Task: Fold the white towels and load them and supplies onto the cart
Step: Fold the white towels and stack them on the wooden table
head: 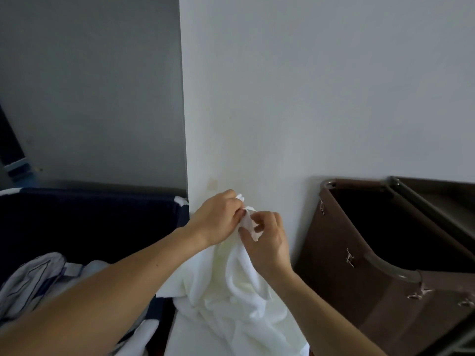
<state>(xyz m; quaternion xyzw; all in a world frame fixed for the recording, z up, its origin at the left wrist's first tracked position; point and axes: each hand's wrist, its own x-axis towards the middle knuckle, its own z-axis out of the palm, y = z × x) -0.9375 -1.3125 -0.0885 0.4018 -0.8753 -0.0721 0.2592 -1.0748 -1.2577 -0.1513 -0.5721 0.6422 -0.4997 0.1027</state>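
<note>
Okay, white wall (pixel 321 86) fills most of the view, its corner edge running down the centre. Dark navy bin (pixel 90 222) sits lower left, striped cloth (pixel 30 283) heaped inside. Brown fabric cart bag (pixel 341 265) on a metal frame stands at right against the wall, top open. White towel (pixel 231 299) hangs bunched between bin and bag, lower part piled at bottom centre. Left hand (pixel 216 219) pinches the towel's top edge, fingers curled round it. Right hand (pixel 268 240) just beside, thumb and fingers curled, pinching the same edge slightly lower.
</note>
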